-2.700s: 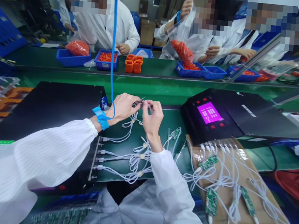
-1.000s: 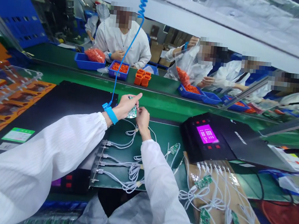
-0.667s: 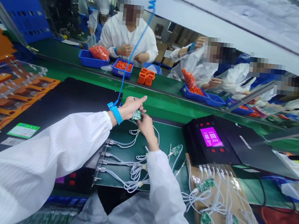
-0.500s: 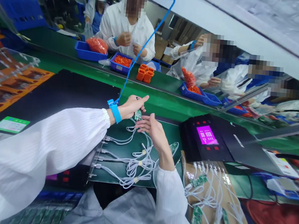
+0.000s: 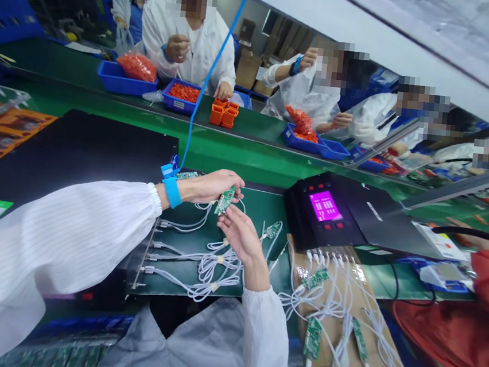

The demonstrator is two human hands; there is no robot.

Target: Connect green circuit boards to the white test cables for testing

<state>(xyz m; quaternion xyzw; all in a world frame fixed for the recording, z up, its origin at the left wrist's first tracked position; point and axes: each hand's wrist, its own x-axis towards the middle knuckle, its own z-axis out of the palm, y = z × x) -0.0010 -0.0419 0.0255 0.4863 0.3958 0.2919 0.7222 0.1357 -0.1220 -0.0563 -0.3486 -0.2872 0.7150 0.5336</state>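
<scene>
A small green circuit board [image 5: 226, 199] is held up over the mat, tilted, between my two hands. My left hand [image 5: 220, 186], with a blue wrist strap, grips its upper end, the fingertips partly hidden behind it. My right hand [image 5: 243, 233] pinches at its lower end with thumb and fingers together. Below lie bundled white cables [image 5: 215, 261], plugged into a black box [image 5: 118, 148] on the left. Another circuit board [image 5: 273, 230] lies on the mat right of my hands, and one more [image 5: 188, 175] sits behind my left wrist.
A black tester [image 5: 326, 209] with a lit purple screen stands at right. White cables and several boards lie on cardboard [image 5: 338, 331] before it. Across the bench, people handle orange parts beside blue bins [image 5: 126, 84]. A blue coiled cord [image 5: 214, 71] runs up from my left wrist.
My right hand has come up to the board's lower end and its fingers have closed there. The board is turned more into view. The whole view has shifted slightly.
</scene>
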